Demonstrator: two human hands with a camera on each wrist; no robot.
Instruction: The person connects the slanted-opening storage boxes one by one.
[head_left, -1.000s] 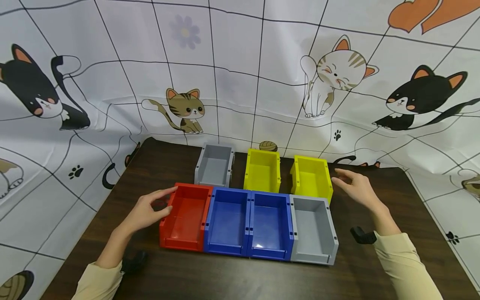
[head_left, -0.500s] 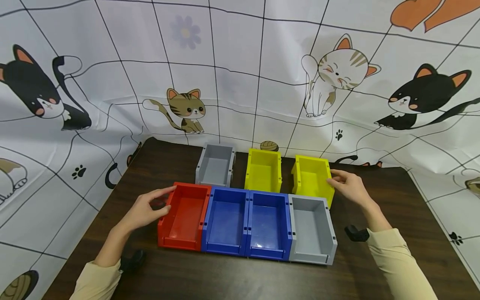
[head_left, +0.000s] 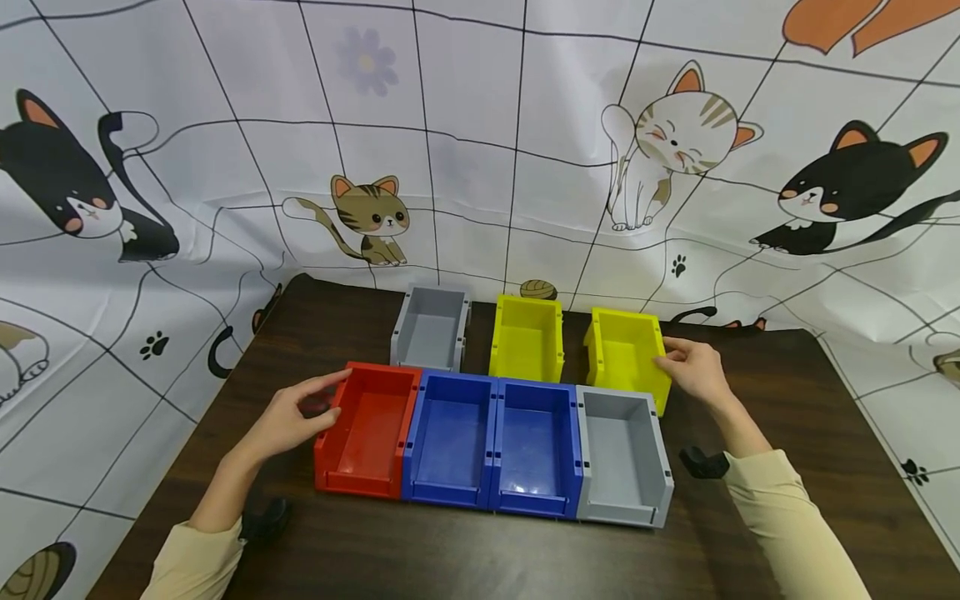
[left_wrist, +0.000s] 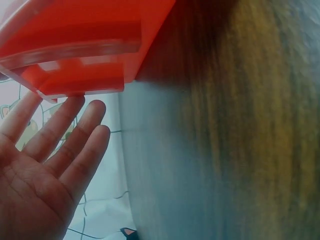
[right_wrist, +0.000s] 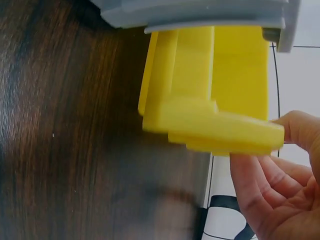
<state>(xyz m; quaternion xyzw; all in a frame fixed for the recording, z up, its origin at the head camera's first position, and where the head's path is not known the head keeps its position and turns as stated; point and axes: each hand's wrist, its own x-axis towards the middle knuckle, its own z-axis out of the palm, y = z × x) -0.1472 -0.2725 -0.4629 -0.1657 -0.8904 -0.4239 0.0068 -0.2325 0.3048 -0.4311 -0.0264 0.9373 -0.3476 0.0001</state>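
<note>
Left wrist: red bin [left_wrist: 100, 25] cropped, L hand [left_wrist: 52, 167] straight-fingered; R hand [right_wrist: 282, 195] pinches yel. bin [right_wrist: 190, 75].

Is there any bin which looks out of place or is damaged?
Gaps separate the back grey bin, left yellow bin and right yellow bin, which looks uneven beside the tightly packed front row. No damage is visible.

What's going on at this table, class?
A person's right hand pinches the side of the rightmost yellow bin, while the left hand is at the edge of the red bin. That bin lines up with two blue bins and a gray bin. Behind sit another yellow bin and another gray bin.
</note>
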